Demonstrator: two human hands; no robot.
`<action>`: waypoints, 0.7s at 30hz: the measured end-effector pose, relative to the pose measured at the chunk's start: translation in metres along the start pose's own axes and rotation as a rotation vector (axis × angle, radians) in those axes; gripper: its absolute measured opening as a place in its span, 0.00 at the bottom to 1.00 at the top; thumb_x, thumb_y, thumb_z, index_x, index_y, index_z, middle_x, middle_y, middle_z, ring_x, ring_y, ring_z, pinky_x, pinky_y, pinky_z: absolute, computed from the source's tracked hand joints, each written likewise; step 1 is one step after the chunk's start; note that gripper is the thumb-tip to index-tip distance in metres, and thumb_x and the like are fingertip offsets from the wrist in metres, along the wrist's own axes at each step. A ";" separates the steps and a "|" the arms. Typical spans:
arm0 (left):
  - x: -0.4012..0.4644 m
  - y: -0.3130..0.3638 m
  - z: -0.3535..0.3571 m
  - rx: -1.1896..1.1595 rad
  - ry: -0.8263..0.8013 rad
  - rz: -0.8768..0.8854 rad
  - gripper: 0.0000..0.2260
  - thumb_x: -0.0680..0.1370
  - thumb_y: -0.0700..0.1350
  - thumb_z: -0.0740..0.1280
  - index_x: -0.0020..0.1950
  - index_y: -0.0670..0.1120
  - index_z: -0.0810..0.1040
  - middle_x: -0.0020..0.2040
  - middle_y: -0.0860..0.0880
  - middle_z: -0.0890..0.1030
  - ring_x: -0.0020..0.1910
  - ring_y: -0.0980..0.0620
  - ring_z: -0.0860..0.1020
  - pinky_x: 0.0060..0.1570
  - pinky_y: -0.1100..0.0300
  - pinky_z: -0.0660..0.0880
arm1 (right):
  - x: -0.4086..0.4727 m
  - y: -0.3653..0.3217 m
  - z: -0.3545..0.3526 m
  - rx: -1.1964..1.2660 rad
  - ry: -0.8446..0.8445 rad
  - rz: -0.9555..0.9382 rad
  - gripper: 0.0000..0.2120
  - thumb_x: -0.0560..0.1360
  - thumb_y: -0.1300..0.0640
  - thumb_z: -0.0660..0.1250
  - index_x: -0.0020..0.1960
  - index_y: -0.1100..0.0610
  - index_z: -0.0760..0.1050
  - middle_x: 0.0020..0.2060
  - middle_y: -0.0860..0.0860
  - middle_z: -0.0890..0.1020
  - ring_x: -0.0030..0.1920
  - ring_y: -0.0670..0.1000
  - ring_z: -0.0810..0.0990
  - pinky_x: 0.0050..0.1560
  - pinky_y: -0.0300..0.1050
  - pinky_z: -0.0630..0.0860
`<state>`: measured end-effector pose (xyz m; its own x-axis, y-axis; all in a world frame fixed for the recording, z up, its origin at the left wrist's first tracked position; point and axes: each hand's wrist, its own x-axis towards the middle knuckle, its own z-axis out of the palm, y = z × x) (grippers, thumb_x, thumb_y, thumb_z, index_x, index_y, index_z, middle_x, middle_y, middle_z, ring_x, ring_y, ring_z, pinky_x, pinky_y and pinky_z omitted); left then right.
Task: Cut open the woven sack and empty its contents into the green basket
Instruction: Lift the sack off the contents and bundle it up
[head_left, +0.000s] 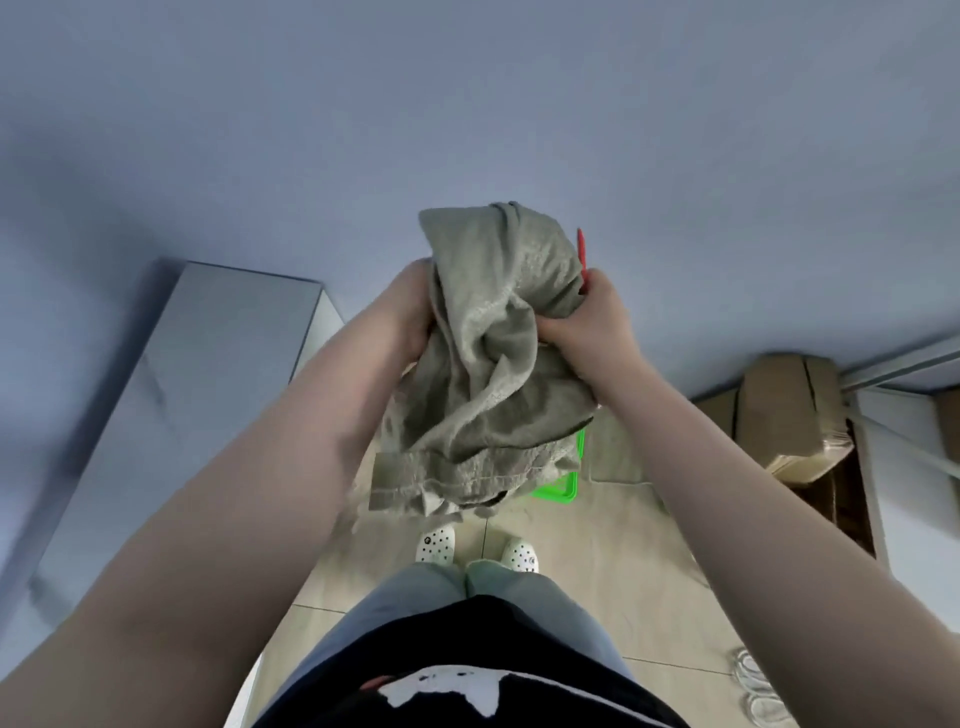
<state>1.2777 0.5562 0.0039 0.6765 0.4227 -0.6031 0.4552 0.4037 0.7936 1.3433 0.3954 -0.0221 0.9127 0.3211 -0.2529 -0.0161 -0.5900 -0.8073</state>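
Hands, L (413, 312) & R (592, 325), grip sack (498, 364) over green basket (563, 488).

Grey cabinet (208, 374) along the left of the frame; brown cardboard boxes (789, 415) stacked at right, against the wall. White clogs (435, 543) on the beige tiled floor (597, 561) at lower centre, coiled white cable (756, 686) at lower right.
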 end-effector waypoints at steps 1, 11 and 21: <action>0.003 0.003 -0.007 0.130 0.035 0.046 0.09 0.81 0.41 0.61 0.47 0.39 0.79 0.33 0.49 0.82 0.38 0.51 0.80 0.38 0.62 0.79 | 0.002 0.006 -0.003 0.006 0.039 0.040 0.33 0.60 0.46 0.80 0.57 0.57 0.71 0.52 0.51 0.81 0.53 0.52 0.80 0.55 0.54 0.78; -0.038 -0.058 0.049 1.001 -0.019 0.421 0.29 0.77 0.69 0.42 0.76 0.64 0.53 0.80 0.52 0.43 0.78 0.46 0.37 0.71 0.33 0.35 | -0.003 0.000 0.002 0.170 0.333 0.233 0.28 0.61 0.42 0.77 0.52 0.56 0.71 0.45 0.48 0.80 0.48 0.53 0.81 0.51 0.54 0.78; -0.022 -0.068 0.025 0.040 -0.236 0.345 0.41 0.65 0.77 0.61 0.74 0.68 0.52 0.79 0.52 0.53 0.78 0.50 0.53 0.75 0.45 0.53 | -0.018 -0.010 0.012 1.030 -0.106 0.486 0.38 0.61 0.40 0.80 0.64 0.58 0.76 0.56 0.59 0.83 0.55 0.61 0.83 0.57 0.62 0.78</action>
<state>1.2463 0.4996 -0.0345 0.9052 0.3282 -0.2699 0.1976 0.2372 0.9512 1.3222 0.4046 -0.0159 0.6801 0.3149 -0.6620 -0.7296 0.2027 -0.6531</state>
